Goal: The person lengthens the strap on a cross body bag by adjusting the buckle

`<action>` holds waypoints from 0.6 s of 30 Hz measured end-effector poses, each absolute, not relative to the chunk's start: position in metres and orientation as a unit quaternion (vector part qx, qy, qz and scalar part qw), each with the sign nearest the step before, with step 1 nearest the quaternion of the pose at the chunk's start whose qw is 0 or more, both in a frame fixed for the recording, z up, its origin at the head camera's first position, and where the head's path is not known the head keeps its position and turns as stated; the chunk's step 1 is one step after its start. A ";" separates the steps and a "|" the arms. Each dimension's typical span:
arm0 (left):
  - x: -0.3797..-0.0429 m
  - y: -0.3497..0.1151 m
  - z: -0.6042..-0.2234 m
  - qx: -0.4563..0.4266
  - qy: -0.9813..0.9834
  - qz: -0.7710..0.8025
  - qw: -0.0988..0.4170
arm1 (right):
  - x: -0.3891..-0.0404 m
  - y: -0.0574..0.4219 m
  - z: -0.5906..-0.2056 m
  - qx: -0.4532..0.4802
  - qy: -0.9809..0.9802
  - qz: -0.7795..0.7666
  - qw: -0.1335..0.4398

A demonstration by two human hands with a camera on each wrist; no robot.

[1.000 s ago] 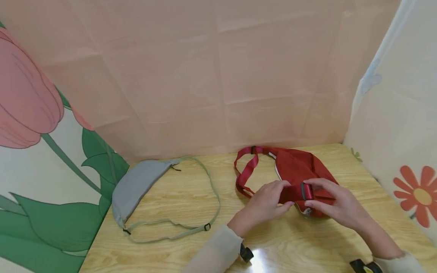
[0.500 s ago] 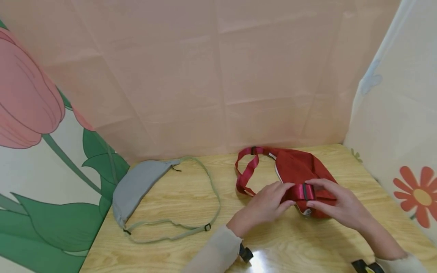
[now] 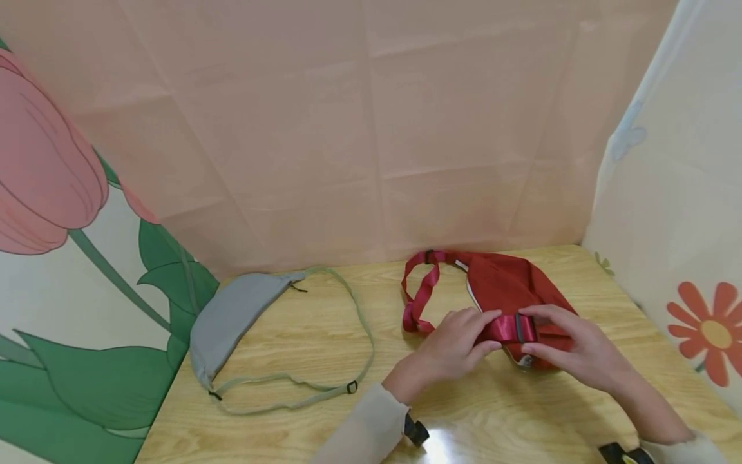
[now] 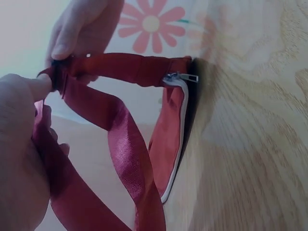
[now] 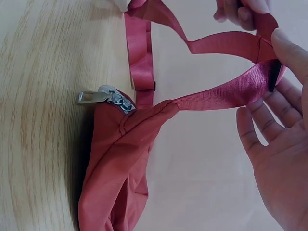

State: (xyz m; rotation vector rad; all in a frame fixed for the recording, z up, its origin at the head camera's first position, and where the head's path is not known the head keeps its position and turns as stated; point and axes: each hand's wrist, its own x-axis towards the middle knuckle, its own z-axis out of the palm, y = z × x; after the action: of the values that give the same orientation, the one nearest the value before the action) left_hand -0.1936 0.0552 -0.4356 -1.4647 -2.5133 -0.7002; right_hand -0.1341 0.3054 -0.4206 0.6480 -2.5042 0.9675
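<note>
A red waist bag (image 3: 504, 277) lies on the right side of the table, its crimson strap (image 3: 503, 328) raised at the near end. My left hand (image 3: 449, 345) pinches the strap between thumb and fingers. Just to its right, my right hand (image 3: 580, 348) pinches the black strap slider (image 3: 520, 327), thumb below and fingers above. In the right wrist view, the strap runs from the bag's corner up to the slider (image 5: 275, 76), and a metal zipper pull (image 5: 91, 97) sticks out at that corner. From the left wrist, the strap hangs in a twisted loop (image 4: 126, 149).
To the left lies a grey waist bag (image 3: 240, 322) with a pale green strap (image 3: 371, 335) spread in a loop and a small black slider (image 3: 351, 386). A pinkish cloth backdrop (image 3: 371, 161) stands behind the wooden table (image 3: 278, 438); printed panels flank both sides.
The strap between my hands has turned so its shiny flat face shows more. The loose loop at the left has shifted slightly right. Both hands stay almost in place.
</note>
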 end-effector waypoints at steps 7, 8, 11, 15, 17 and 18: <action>-0.192 0.060 -0.438 -0.492 -0.852 -0.139 0.116 | -0.132 0.304 -0.421 0.243 -0.880 0.364 0.185; -0.192 0.061 -0.438 -0.492 -0.852 -0.127 0.124 | -0.132 0.304 -0.421 0.245 -0.878 0.367 0.184; -0.191 0.062 -0.438 -0.492 -0.852 -0.100 0.146 | -0.133 0.304 -0.422 0.247 -0.876 0.373 0.182; -0.191 0.064 -0.436 -0.494 -0.850 -0.089 0.158 | -0.133 0.304 -0.422 0.245 -0.876 0.375 0.178; -0.190 0.064 -0.436 -0.494 -0.851 -0.088 0.153 | -0.134 0.304 -0.421 0.239 -0.879 0.372 0.176; -0.190 0.065 -0.436 -0.493 -0.852 -0.090 0.149 | -0.133 0.304 -0.421 0.238 -0.880 0.371 0.175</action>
State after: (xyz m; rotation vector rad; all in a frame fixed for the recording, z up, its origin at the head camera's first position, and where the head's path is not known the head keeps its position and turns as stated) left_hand -0.1899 0.0647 -0.4360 -1.4175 -2.4500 -0.2581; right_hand -0.1334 0.3043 -0.4212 0.6758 -2.4941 1.0518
